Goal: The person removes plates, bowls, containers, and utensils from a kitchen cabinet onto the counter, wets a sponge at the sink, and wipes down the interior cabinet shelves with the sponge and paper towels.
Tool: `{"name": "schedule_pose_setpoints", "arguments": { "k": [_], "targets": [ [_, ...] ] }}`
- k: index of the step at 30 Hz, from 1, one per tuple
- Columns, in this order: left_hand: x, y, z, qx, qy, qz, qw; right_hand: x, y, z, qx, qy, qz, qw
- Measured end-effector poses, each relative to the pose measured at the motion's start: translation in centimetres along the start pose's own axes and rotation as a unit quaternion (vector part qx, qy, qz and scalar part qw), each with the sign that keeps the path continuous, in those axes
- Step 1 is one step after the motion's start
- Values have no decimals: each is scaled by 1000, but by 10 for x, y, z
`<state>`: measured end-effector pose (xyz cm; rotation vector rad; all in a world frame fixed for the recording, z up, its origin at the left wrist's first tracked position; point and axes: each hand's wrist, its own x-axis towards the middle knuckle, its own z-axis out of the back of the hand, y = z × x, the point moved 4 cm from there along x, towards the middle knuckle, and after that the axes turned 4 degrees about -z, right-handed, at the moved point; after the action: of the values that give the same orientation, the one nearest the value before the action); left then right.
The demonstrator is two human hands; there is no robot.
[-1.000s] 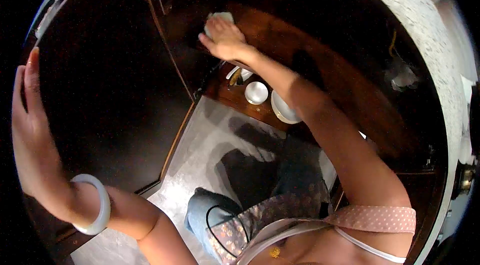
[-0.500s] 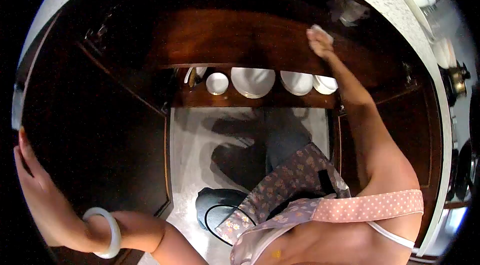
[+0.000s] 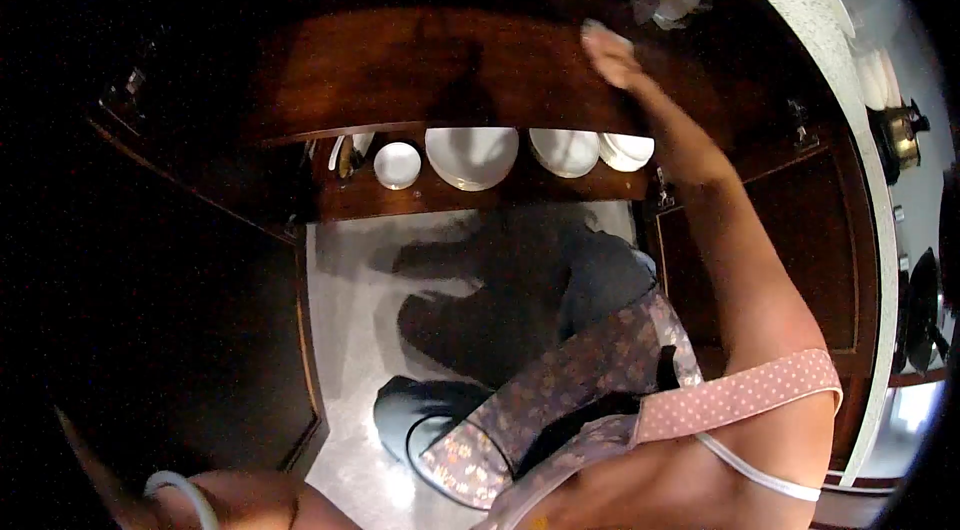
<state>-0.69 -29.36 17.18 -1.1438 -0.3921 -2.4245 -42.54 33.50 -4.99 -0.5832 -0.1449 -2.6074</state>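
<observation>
My right hand [image 3: 612, 58] is on the right part of the brown wooden upper shelf [image 3: 370, 70], slightly blurred, with a small pale cloth [image 3: 594, 28] at its fingers. The hand covers most of the cloth. At the lower left edge, my left hand [image 3: 100, 470] is a dark, blurred shape beyond the white bangle [image 3: 182, 492]; its fingers cannot be made out.
The lower shelf [image 3: 455, 198] holds a small white bowl [image 3: 397, 165], a large white plate [image 3: 472, 155] and more white dishes [image 3: 565, 152]. Cabinet doors stand open at left [image 3: 220, 330] and right [image 3: 770, 260]. A translucent bag [image 3: 668, 0] hangs upper right.
My right hand has swept with the cloth from the shelf's left side to its right side. The view has turned, and my left hand has dropped lower at the left edge.
</observation>
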Motion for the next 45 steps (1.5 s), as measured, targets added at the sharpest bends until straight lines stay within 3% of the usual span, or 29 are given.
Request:
{"name": "schedule_pose_setpoints", "arguments": {
  "k": [1, 2, 3, 5, 7, 10, 11, 12, 14, 16, 17, 18, 19, 20, 21, 23, 30, 32, 35, 41, 45],
  "targets": [
    [-6, -6, 1, 0, -22, 7, 1000, -17, -91, -29, 36, -41, -86, 995],
    [-10, -14, 3, 0, -51, 12, 999, -27, -128, -26, 79, -89, -167, 979],
    [-16, -18, 6, -9, -89, 22, 996, -25, -164, -23, 37, -12, -257, 966],
    [-22, -48, 14, -38, -169, 26, 984, 10, -128, -21, 42, 61, -288, 955],
    [-28, -96, 16, -94, -230, 21, 968, 63, -84, -40, 157, 80, -261, 949],
    [-31, -212, -15, -267, -190, 13, 945, 139, -9, -76, 393, 48, -125, 910],
    [-33, -255, -39, -358, -148, 35, 921, 166, 7, -97, 297, 13, 52, 953],
    [-38, -282, -70, -437, -69, 26, 896, 188, 20, -118, 197, -58, 218, 954],
    [-46, -341, -119, -472, -10, -45, 880, 144, 142, -28, 267, 255, 9, 929],
    [-55, -385, -141, -471, -11, -105, 876, 145, 65, -70, 491, 255, 34, 833],
    [-59, -396, -143, -418, -3, -119, 901, 145, 26, -92, 588, 262, 49, 764],
    [-61, -402, -146, -361, 4, -129, 923, 145, -25, -75, 418, 167, 40, 892],
    [-63, -406, -154, -337, -3, -95, 937, 142, -74, -56, 222, 87, 1, 971],
    [-61, -412, -160, -337, 5, -96, 937, 138, -177, -101, 265, 105, -89, 954],
    [-58, -414, -159, -335, 13, -99, 937, 129, -181, -73, 165, 111, -148, 969],
    [-58, -416, -156, -335, 10, -97, 937, 131, -171, -54, 99, 113, -177, 973],
    [-46, -410, -170, -337, 5, -115, 935, 198, -43, -71, 169, 129, -22, 977],
    [-60, -401, -169, -328, 9, -98, 939, 187, -5, -60, 189, 135, 49, 971],
    [-62, -396, -178, -339, 17, -82, 937, 140, -3, -29, 205, 133, 120, 962],
    [-69, -392, -183, -348, 13, -63, 935, 87, -107, -5, 120, 142, -117, 976],
    [-61, -408, -156, -327, 11, -83, 941, 123, -110, -29, 142, 136, -104, 975]
  ]
}}
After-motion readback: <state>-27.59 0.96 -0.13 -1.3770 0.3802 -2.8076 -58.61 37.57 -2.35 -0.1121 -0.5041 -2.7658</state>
